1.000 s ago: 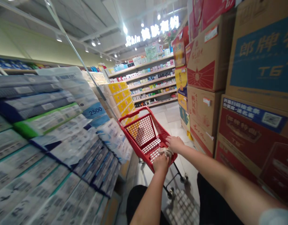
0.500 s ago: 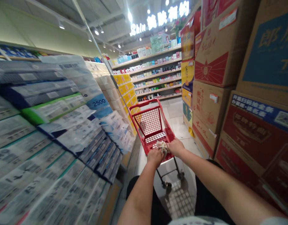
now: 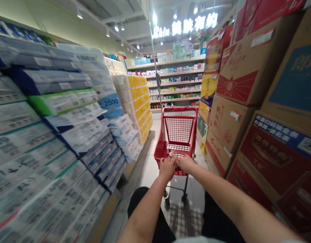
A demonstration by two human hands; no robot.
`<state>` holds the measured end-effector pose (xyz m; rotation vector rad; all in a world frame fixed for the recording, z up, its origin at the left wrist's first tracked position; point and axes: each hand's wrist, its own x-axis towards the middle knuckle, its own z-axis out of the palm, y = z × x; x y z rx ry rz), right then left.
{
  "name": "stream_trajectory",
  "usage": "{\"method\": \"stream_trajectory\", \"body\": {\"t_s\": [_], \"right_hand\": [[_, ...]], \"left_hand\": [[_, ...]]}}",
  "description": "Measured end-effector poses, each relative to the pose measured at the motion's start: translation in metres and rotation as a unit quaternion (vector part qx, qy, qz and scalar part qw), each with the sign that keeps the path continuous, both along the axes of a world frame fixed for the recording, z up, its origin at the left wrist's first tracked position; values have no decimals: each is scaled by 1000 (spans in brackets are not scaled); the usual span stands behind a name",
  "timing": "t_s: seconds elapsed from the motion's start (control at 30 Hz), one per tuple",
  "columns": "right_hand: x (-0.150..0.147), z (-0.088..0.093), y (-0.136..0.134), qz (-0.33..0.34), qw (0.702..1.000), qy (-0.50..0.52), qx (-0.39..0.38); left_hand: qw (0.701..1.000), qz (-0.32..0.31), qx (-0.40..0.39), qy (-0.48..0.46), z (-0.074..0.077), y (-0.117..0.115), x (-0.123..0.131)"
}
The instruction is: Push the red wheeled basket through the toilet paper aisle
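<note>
Person's left hand (image 3: 167,167) and right hand (image 3: 186,163) curl shut round red cart (image 3: 179,130) handle. Tissue packs (image 3: 77,125) crowd the left, cardboard boxes (image 3: 228,121) the right, shelves (image 3: 175,81) ahead.

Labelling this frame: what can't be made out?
Head view, pale scrap between left hand and right hand: too small to identify.
Grip on cart handle: fingers hidden behind the hands' backs.
Packs at left: labels motion-blurred.
Far shelf: goods too small.
Boxes at right: cut off by the edge.
</note>
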<state>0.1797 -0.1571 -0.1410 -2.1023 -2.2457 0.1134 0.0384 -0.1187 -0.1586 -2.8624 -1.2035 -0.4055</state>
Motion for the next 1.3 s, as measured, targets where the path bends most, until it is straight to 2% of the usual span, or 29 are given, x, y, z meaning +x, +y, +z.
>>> {"method": "stream_trajectory", "body": {"t_s": [0.1, 0.2, 0.27, 0.37, 0.43, 0.47, 0.53, 0.57, 0.6, 0.63, 0.73, 0.8, 0.87, 1.0, 1.1, 1.2, 1.3], "right_hand": [[8, 5, 2, 13, 1000, -14, -7], [19, 8, 4, 76, 995, -57, 9], [23, 7, 5, 107, 991, -83, 12], [15, 5, 10, 104, 990, -94, -8], [3, 6, 15, 102, 989, -102, -17], [-5, 6, 18, 102, 989, -108, -23], [-20, 7, 25, 91, 988, -120, -37], [-27, 8, 29, 81, 988, -121, -45], [-33, 8, 32, 72, 989, -120, -53], [-39, 8, 35, 66, 989, -118, -58], [-51, 9, 40, 63, 991, -105, -61], [-57, 9, 41, 72, 990, -100, -65], [-62, 9, 41, 80, 990, -97, -70], [-66, 11, 40, 78, 990, -96, -63], [-53, 20, 42, 140, 982, -102, -78], [-30, 30, 47, 189, 968, -142, -84], [-10, 31, 50, 131, 974, -162, -91]], "left_hand": [[1000, 0, -16, 4, 1, 7, 3], [999, 3, -19, -29, -3, 16, 0], [997, 26, -22, -65, -9, 21, -4], [981, 87, -52, -168, -20, 25, -6], [940, 165, -84, -286, -26, 28, -4], [905, 221, -100, -349, -29, 31, -3], [813, 351, -130, -446, -32, 36, 0], [771, 406, -141, -469, -34, 38, 0], [744, 441, -151, -479, -35, 40, 0], [733, 452, -162, -481, -36, 41, 0], [740, 399, -218, -496, -38, 42, -1], [730, 362, -253, -522, -36, 42, -3], [728, 344, -252, -537, -31, 45, -6], [780, 326, -227, -482, -22, 61, -20], [801, 314, -238, -451, -26, 69, -32], [785, 292, -274, -473, -37, 69, -36], [763, 294, -249, -520, -44, 65, -29]]}}
